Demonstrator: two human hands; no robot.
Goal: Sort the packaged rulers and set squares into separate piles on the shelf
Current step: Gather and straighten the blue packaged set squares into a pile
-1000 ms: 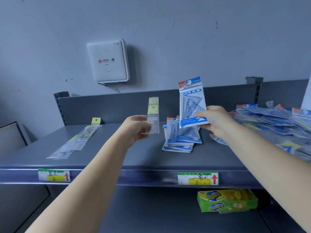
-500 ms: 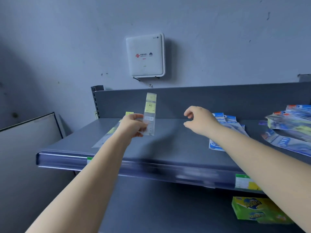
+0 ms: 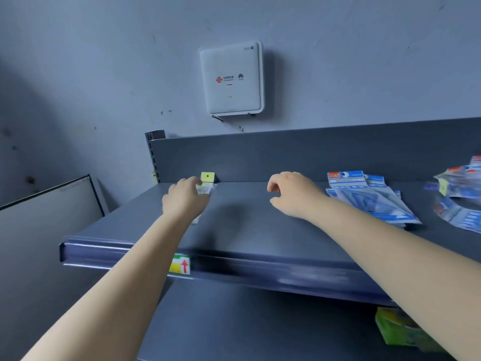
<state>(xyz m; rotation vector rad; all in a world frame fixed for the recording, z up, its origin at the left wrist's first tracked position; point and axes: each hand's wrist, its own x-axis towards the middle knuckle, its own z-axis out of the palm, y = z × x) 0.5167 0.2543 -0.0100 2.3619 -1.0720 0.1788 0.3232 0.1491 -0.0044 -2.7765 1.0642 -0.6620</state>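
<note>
My left hand (image 3: 184,199) is low over the left end of the grey shelf (image 3: 250,230) and grips a clear packaged ruler (image 3: 207,189), which lies almost flat under the hand. A yellow header tab (image 3: 207,176) shows just behind it; the ruler pile beneath is hidden by the hand. My right hand (image 3: 292,195) hovers over the middle of the shelf, fingers loosely curled, holding nothing. To its right lies the pile of blue packaged set squares (image 3: 369,199).
A mixed heap of packages (image 3: 459,194) sits at the far right of the shelf. A white box (image 3: 231,79) hangs on the wall above. A price label (image 3: 181,264) marks the shelf's front edge. A green box (image 3: 400,332) lies on the lower shelf.
My right hand has let go of the set square pack, which now lies on the blue pile. My left hand has lowered the upright ruler to the left end of the shelf. The view has turned left.
</note>
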